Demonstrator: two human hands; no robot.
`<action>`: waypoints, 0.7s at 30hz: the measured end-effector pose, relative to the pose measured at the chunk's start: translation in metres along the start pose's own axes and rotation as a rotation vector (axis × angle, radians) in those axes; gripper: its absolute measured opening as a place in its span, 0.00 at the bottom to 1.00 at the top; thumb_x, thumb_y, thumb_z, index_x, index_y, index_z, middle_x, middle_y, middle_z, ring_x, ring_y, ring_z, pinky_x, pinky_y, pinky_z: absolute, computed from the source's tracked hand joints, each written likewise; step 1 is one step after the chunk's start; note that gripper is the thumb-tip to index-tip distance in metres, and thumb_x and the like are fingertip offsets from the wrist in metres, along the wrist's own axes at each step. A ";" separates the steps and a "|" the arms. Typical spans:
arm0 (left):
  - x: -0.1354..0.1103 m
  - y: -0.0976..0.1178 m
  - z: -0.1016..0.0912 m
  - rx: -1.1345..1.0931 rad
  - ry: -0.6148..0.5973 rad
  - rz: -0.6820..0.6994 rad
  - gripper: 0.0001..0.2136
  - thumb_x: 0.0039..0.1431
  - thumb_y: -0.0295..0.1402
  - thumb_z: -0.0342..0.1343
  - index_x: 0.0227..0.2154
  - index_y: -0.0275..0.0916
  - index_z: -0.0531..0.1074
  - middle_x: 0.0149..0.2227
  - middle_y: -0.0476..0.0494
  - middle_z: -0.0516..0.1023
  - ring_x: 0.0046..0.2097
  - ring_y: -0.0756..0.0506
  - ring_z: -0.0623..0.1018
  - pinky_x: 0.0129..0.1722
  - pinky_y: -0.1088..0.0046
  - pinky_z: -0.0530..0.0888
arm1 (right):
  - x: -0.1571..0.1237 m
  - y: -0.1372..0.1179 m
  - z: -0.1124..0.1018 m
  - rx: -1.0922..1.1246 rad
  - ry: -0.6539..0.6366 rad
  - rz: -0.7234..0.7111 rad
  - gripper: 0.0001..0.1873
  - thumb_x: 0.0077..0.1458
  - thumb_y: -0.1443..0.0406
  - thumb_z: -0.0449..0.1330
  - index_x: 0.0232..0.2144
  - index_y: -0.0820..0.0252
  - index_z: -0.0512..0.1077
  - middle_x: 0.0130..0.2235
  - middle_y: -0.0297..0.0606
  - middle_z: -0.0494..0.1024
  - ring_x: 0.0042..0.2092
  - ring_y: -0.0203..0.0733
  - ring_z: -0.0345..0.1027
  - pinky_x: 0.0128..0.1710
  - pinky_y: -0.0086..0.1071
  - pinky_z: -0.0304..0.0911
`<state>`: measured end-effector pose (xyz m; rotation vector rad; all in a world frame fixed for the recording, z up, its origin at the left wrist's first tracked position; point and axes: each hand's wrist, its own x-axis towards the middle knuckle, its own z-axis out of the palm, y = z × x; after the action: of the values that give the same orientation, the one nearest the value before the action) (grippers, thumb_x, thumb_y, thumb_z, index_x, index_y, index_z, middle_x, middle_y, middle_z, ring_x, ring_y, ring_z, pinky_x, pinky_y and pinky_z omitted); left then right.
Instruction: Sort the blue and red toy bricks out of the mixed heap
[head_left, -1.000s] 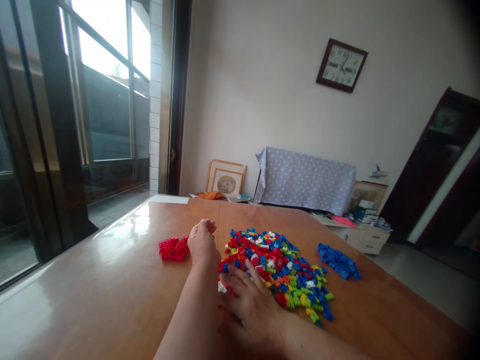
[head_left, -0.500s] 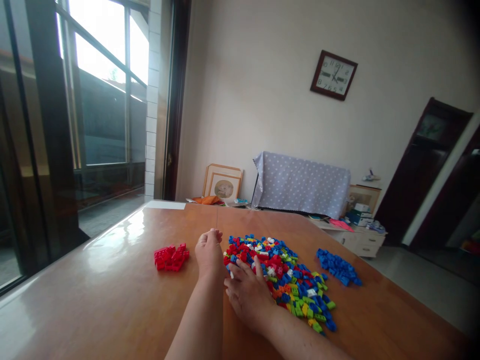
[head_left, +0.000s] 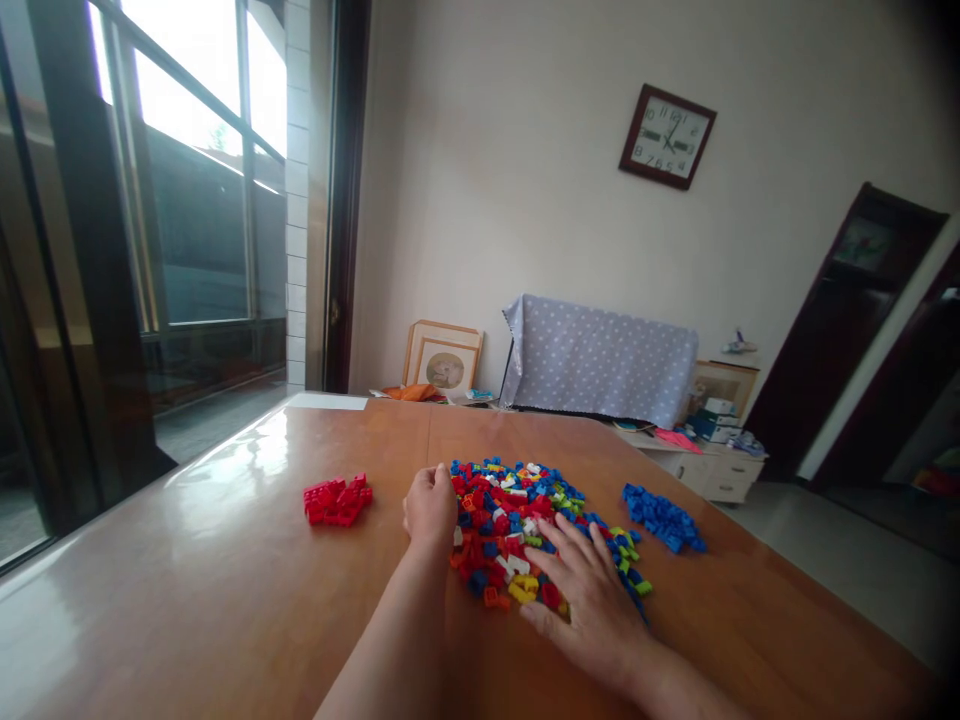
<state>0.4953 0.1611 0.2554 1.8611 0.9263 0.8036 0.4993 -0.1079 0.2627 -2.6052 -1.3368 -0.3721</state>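
Note:
A mixed pile of toy building bricks (head_left: 517, 505) in red, blue, green, yellow, white and orange lies mid-table. My left hand (head_left: 433, 506) is at the pile's left edge, its fingers curled closed. Whatever it may hold is hidden from view. Over the pile's front right part, my right hand (head_left: 589, 595) is spread, palm down, its fingers apart and touching the bricks. Left of my left hand sits a small heap of red bricks (head_left: 337, 500). Off to the right is a separate heap of blue bricks (head_left: 664, 517).
The glossy brown table (head_left: 225, 600) carries a white sheet (head_left: 328, 402) at its far left corner. Beyond it stand framed pictures (head_left: 444, 362), a dotted cloth (head_left: 600, 355) over something, and a white cabinet (head_left: 720, 475). A glass door (head_left: 202, 230) is on the left.
My right hand has moved right across the pile, uncovering red, orange and yellow bricks at its front left. My left hand has shifted slightly right, closer to the pile.

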 end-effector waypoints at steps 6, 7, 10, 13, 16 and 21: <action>-0.019 0.016 0.006 0.184 -0.075 0.039 0.23 0.63 0.52 0.44 0.44 0.42 0.77 0.49 0.32 0.80 0.55 0.28 0.74 0.55 0.43 0.65 | -0.030 0.055 0.014 -0.020 -0.094 0.087 0.42 0.57 0.39 0.54 0.69 0.41 0.52 0.74 0.33 0.39 0.73 0.61 0.28 0.68 0.65 0.25; -0.025 0.020 0.008 0.213 -0.079 0.072 0.23 0.63 0.52 0.45 0.45 0.42 0.77 0.52 0.31 0.78 0.57 0.26 0.72 0.58 0.39 0.60 | -0.029 0.058 0.015 -0.007 -0.112 0.099 0.43 0.58 0.39 0.54 0.70 0.41 0.50 0.74 0.33 0.37 0.73 0.60 0.26 0.68 0.65 0.26; -0.046 0.032 0.014 0.272 -0.100 0.212 0.24 0.63 0.54 0.45 0.49 0.43 0.75 0.58 0.34 0.74 0.64 0.29 0.65 0.63 0.35 0.47 | -0.019 0.060 0.016 0.036 -0.144 0.109 0.45 0.58 0.38 0.52 0.71 0.40 0.43 0.74 0.32 0.33 0.73 0.58 0.22 0.69 0.63 0.26; -0.067 0.042 0.021 0.369 -0.160 0.412 0.27 0.65 0.55 0.41 0.56 0.44 0.70 0.63 0.37 0.70 0.68 0.30 0.59 0.65 0.36 0.45 | -0.007 0.060 0.016 0.078 -0.153 0.085 0.47 0.58 0.37 0.52 0.71 0.40 0.42 0.74 0.32 0.32 0.73 0.58 0.21 0.69 0.61 0.25; -0.086 0.047 0.028 0.456 -0.232 0.587 0.31 0.66 0.57 0.37 0.61 0.44 0.67 0.66 0.38 0.66 0.69 0.31 0.56 0.67 0.38 0.45 | 0.002 0.062 0.018 0.115 -0.158 0.073 0.49 0.56 0.36 0.53 0.71 0.41 0.42 0.74 0.33 0.32 0.73 0.57 0.21 0.70 0.61 0.26; -0.101 0.044 0.039 0.522 -0.351 0.777 0.33 0.65 0.59 0.36 0.63 0.46 0.66 0.68 0.39 0.63 0.71 0.31 0.54 0.67 0.38 0.44 | 0.002 0.063 0.017 0.169 -0.097 0.026 0.49 0.55 0.38 0.57 0.71 0.43 0.46 0.74 0.35 0.38 0.73 0.58 0.25 0.69 0.62 0.26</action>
<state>0.4871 0.0452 0.2634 2.7763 0.1591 0.6606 0.5540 -0.1375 0.2434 -2.5257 -1.3012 -0.1239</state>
